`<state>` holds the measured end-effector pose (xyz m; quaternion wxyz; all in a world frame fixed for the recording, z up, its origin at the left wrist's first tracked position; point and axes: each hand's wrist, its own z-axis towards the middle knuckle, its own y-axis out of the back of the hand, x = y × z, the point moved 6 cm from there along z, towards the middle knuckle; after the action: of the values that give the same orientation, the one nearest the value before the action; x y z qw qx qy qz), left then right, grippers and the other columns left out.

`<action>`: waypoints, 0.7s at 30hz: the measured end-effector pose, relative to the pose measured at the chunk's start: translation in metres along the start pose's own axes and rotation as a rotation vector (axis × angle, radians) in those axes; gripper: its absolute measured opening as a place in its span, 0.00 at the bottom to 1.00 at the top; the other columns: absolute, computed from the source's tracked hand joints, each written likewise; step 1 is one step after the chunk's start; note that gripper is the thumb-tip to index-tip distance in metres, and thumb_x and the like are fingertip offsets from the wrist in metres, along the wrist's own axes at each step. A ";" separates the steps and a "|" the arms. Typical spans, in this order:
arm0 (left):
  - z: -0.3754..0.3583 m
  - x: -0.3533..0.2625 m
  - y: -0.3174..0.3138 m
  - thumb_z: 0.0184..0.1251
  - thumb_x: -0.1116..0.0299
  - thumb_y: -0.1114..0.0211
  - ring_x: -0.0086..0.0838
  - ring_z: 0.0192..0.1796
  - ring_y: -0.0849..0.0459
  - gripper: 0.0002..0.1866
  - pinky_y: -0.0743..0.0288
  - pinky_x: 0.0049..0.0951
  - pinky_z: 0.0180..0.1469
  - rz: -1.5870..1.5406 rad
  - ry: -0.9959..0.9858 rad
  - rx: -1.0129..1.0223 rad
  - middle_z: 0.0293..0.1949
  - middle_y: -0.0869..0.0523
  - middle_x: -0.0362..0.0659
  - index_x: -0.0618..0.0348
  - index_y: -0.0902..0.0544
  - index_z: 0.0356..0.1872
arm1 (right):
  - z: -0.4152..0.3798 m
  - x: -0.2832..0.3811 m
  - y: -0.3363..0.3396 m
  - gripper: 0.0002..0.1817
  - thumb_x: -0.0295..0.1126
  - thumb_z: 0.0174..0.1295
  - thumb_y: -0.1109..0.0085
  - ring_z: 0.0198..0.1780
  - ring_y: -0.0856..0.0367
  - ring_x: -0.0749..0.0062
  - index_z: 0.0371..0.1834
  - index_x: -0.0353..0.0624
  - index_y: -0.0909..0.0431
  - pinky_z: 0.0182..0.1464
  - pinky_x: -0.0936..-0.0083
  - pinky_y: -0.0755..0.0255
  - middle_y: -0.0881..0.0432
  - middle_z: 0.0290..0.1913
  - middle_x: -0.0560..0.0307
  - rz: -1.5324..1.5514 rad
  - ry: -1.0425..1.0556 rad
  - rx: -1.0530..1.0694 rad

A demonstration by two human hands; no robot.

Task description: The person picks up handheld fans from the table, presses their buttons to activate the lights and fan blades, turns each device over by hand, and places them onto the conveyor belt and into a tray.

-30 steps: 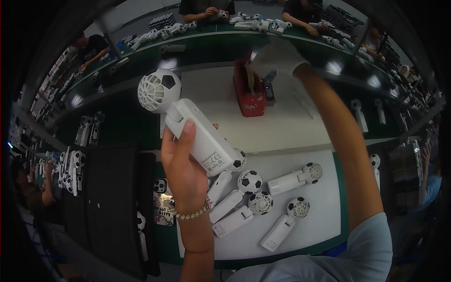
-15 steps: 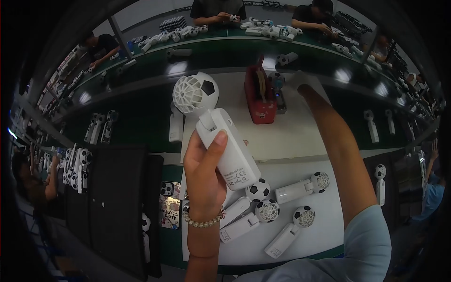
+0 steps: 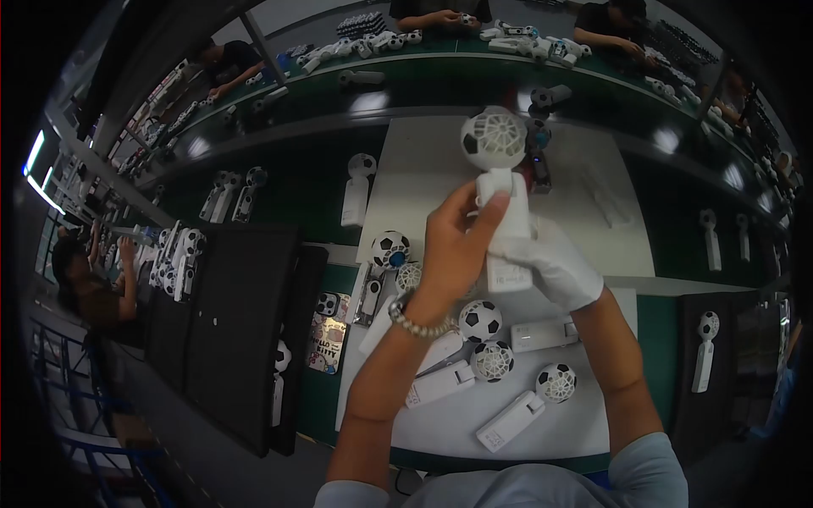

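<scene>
Interior of a workroom, wide-angle view with darkened rim. A pale work surface (image 3: pixel 406 203) stands centrally; beyond it, a long dark-green surface (image 3: pixel 449 76) curves across the width, its sheen bearing bright light reflections (image 3: pixel 665 140). A dark panel (image 3: pixel 224 339) flanks the left side, with blue metal framing (image 3: pixel 85 444) at lower left. Upper left: bright light tubes (image 3: pixel 35 153). Top: a pale wall (image 3: pixel 296 14), partly shown.

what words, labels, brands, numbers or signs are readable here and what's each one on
"HELLO KITTY": on the phone case.
Print on the held fan: there, but too blurred to read.
Markings on the fans lying on the white mat: too small to read.
</scene>
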<state>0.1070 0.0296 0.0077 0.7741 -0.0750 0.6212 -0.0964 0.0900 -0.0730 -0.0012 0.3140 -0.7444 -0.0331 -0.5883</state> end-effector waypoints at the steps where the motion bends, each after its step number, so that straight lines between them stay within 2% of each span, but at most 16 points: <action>1: 0.012 0.002 0.005 0.60 0.56 0.41 0.24 0.38 0.24 0.21 0.30 0.24 0.40 0.225 -0.057 0.062 0.33 0.21 0.46 0.68 0.25 0.42 | -0.001 0.000 0.005 0.22 0.30 0.54 0.42 0.40 0.23 0.74 0.50 0.35 0.35 0.38 0.81 0.26 0.25 0.41 0.54 0.008 0.005 -0.002; 2: 0.027 0.004 0.012 0.61 0.53 0.43 0.26 0.36 0.24 0.23 0.30 0.26 0.38 0.448 -0.123 0.123 0.31 0.21 0.47 0.68 0.23 0.40 | -0.003 0.003 0.015 0.22 0.29 0.54 0.43 0.39 0.22 0.74 0.50 0.36 0.36 0.36 0.80 0.25 0.24 0.40 0.54 0.071 0.019 -0.074; 4: 0.063 0.010 0.051 0.62 0.47 0.49 0.34 0.35 0.22 0.27 0.30 0.31 0.34 0.921 -0.153 -0.007 0.27 0.21 0.50 0.66 0.21 0.38 | -0.012 0.010 0.031 0.22 0.28 0.54 0.43 0.38 0.22 0.73 0.51 0.36 0.37 0.34 0.79 0.24 0.24 0.39 0.53 0.135 0.051 -0.151; 6: 0.109 0.066 0.133 0.58 0.42 0.50 0.44 0.38 0.22 0.31 0.28 0.36 0.38 1.594 -0.088 -0.058 0.36 0.22 0.56 0.64 0.25 0.46 | -0.026 0.019 0.050 0.21 0.29 0.55 0.45 0.35 0.21 0.73 0.52 0.38 0.38 0.33 0.78 0.23 0.24 0.36 0.52 0.146 0.171 -0.265; 8: 0.114 0.101 0.193 0.54 0.40 0.47 0.50 0.44 0.24 0.37 0.28 0.39 0.44 1.770 0.216 -0.281 0.48 0.30 0.62 0.63 0.34 0.56 | -0.032 0.022 0.065 0.19 0.32 0.57 0.48 0.34 0.22 0.72 0.51 0.39 0.37 0.32 0.78 0.23 0.24 0.36 0.52 0.176 0.204 -0.230; 10: 0.112 0.113 0.212 0.53 0.45 0.43 0.62 0.49 0.29 0.39 0.30 0.47 0.48 1.756 0.299 -0.167 0.51 0.32 0.65 0.62 0.41 0.59 | -0.033 0.022 0.081 0.17 0.35 0.59 0.51 0.32 0.22 0.72 0.51 0.41 0.36 0.31 0.78 0.23 0.24 0.37 0.53 0.208 0.234 -0.198; 11: 0.113 0.115 0.217 0.53 0.45 0.43 0.62 0.49 0.29 0.39 0.30 0.47 0.48 1.759 0.286 -0.152 0.51 0.32 0.65 0.62 0.41 0.59 | -0.030 0.019 0.082 0.18 0.39 0.61 0.56 0.32 0.22 0.71 0.51 0.42 0.36 0.29 0.76 0.23 0.25 0.38 0.52 0.355 0.171 -0.073; 12: 0.113 0.115 0.226 0.53 0.46 0.43 0.62 0.48 0.29 0.38 0.30 0.47 0.49 1.669 0.293 -0.244 0.48 0.30 0.65 0.62 0.41 0.59 | -0.029 0.018 0.079 0.19 0.43 0.63 0.61 0.31 0.22 0.70 0.51 0.44 0.35 0.28 0.74 0.22 0.25 0.40 0.52 0.501 0.106 0.056; 13: 0.111 0.116 0.233 0.54 0.48 0.43 0.61 0.48 0.28 0.37 0.30 0.46 0.49 1.580 0.304 -0.330 0.46 0.27 0.66 0.62 0.41 0.59 | -0.032 0.019 0.077 0.19 0.43 0.63 0.61 0.31 0.22 0.70 0.51 0.44 0.35 0.28 0.74 0.22 0.25 0.40 0.52 0.509 0.116 0.046; 15: 0.115 0.124 0.236 0.55 0.50 0.44 0.60 0.47 0.26 0.35 0.30 0.46 0.49 1.542 0.272 -0.351 0.43 0.25 0.65 0.62 0.41 0.59 | -0.035 0.025 0.064 0.23 0.48 0.64 0.67 0.31 0.22 0.67 0.51 0.44 0.34 0.25 0.69 0.23 0.26 0.40 0.51 0.632 0.104 0.045; 16: 0.116 0.124 0.236 0.56 0.51 0.44 0.58 0.45 0.25 0.34 0.30 0.45 0.49 1.500 0.247 -0.383 0.40 0.23 0.65 0.63 0.41 0.59 | -0.040 0.030 0.058 0.23 0.48 0.64 0.67 0.31 0.22 0.67 0.51 0.44 0.34 0.25 0.69 0.23 0.26 0.40 0.51 0.636 0.112 0.043; 18: 0.114 0.121 0.237 0.57 0.53 0.45 0.58 0.45 0.24 0.31 0.29 0.46 0.46 1.473 0.186 -0.374 0.41 0.23 0.63 0.62 0.38 0.57 | -0.050 0.038 0.051 0.23 0.48 0.64 0.69 0.29 0.23 0.67 0.51 0.45 0.33 0.26 0.65 0.22 0.26 0.38 0.50 0.664 0.119 0.018; 20: 0.113 0.118 0.235 0.57 0.54 0.45 0.57 0.44 0.23 0.29 0.28 0.48 0.43 1.443 0.133 -0.371 0.43 0.23 0.62 0.62 0.36 0.56 | -0.047 0.036 0.055 0.23 0.48 0.64 0.69 0.27 0.25 0.68 0.52 0.45 0.34 0.24 0.68 0.23 0.27 0.38 0.51 0.698 0.135 0.040; 21: 0.112 0.109 0.232 0.59 0.55 0.46 0.53 0.42 0.22 0.26 0.28 0.44 0.42 1.366 0.019 -0.409 0.39 0.21 0.60 0.64 0.33 0.52 | -0.044 0.034 0.058 0.23 0.49 0.64 0.69 0.26 0.26 0.69 0.52 0.46 0.35 0.23 0.70 0.24 0.27 0.37 0.51 0.730 0.147 0.062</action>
<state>0.2525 0.2276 -0.1258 0.6263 0.1882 0.5417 0.5280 0.0865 -0.1526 0.0096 0.5270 -0.6531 0.2395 -0.4883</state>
